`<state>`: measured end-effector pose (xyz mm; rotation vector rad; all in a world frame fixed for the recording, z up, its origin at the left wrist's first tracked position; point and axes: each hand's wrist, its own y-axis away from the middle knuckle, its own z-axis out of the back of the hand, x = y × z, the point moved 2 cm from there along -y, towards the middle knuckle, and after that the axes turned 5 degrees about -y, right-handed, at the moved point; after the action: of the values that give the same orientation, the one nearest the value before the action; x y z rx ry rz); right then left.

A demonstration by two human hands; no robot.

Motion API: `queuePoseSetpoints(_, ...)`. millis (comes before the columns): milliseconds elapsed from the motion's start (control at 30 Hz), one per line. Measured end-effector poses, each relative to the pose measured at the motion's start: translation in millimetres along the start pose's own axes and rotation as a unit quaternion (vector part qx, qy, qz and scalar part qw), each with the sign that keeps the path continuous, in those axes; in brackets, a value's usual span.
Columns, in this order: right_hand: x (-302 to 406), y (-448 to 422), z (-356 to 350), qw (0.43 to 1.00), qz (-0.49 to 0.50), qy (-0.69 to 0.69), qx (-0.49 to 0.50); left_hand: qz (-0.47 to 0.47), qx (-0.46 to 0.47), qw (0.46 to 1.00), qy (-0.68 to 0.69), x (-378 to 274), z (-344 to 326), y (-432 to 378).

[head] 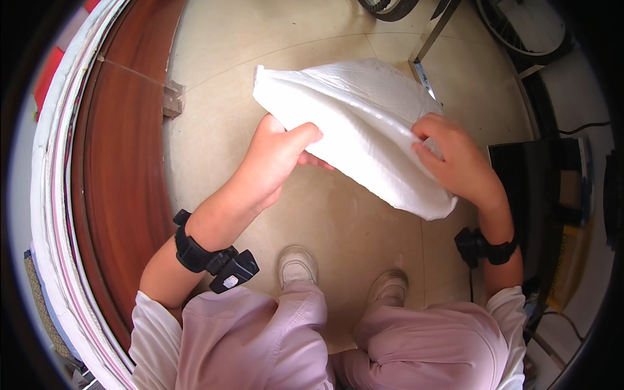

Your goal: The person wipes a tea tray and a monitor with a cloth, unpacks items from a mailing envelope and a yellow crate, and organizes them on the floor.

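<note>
A thin white sheet-like item (341,126), perhaps a bag or padded sheet, is stretched between my two hands above the floor. My left hand (287,151) grips its lower left edge, thumb on top and fingers beneath. At the right, my right hand (451,156) pinches a folded edge between thumb and fingers. A long crease or opening runs across it from the upper left towards my right hand. Each forearm bears a black strap with a small black device.
A reddish-brown wooden bed side (122,146) with a white mattress edge (53,195) curves along the left. Bicycle wheels (524,27) and a metal leg (434,34) stand at the top right. A dark panel (516,180) and cables are at the right. My shoes rest on the tiled floor (219,117).
</note>
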<state>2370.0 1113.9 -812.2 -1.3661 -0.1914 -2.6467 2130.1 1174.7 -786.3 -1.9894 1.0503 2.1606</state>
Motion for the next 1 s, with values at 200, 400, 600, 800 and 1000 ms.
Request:
queuePoseSetpoints(200,23.3,-10.4,37.7,0.919,0.183,0.222,-0.270,0.024,0.024,0.997,-0.063,-7.2,-2.1,14.5)
queuePoseSetpoints(400,36.8,-14.1,40.6,0.878,0.214,0.260,-0.341,0.045,0.071,0.994,-0.077,-11.7,-7.3,22.6)
queuePoseSetpoints(600,28.7,-28.6,44.0,0.889,0.213,0.201,-0.351,-0.005,0.045,0.999,0.004,-6.1,-15.1,18.8)
queuePoseSetpoints(800,48.8,-67.2,72.1,0.854,0.270,0.216,-0.389,-0.123,-0.020,0.991,0.052,-20.4,-22.1,-9.7)
queuePoseSetpoints(1000,66.2,-102.5,84.0,0.758,0.411,0.143,-0.487,-0.216,-0.065,0.973,0.043,-35.6,-15.5,-34.0)
